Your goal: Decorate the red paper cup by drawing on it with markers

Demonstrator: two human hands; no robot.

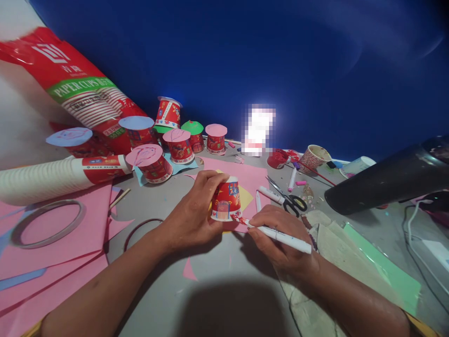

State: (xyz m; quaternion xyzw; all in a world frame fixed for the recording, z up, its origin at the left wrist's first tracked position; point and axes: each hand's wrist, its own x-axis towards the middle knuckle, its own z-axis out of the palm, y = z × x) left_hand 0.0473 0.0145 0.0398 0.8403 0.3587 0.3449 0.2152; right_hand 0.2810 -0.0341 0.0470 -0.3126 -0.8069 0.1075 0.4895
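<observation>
My left hand [199, 210] is closed around a red paper cup [226, 199], held upside down with its rim low. On the cup's side are blue window-like marks and an arched door-like shape. In my right hand [280, 234] is a white marker [286, 238], gripped between thumb and fingers. Its red tip touches or nearly touches the cup's lower right rim. Behind the cup lie pink paper [252, 175] and a piece of yellow paper [246, 199].
Several decorated cups with paper discs [149, 161] stand at the back left, beside a long cup stack [45, 180] and tape roll [17, 231]. Scissors [290, 201], a black cylinder [382, 175], cloth [336, 262] and green sheet [386, 271] lie right. A lit screen [258, 128] stands behind.
</observation>
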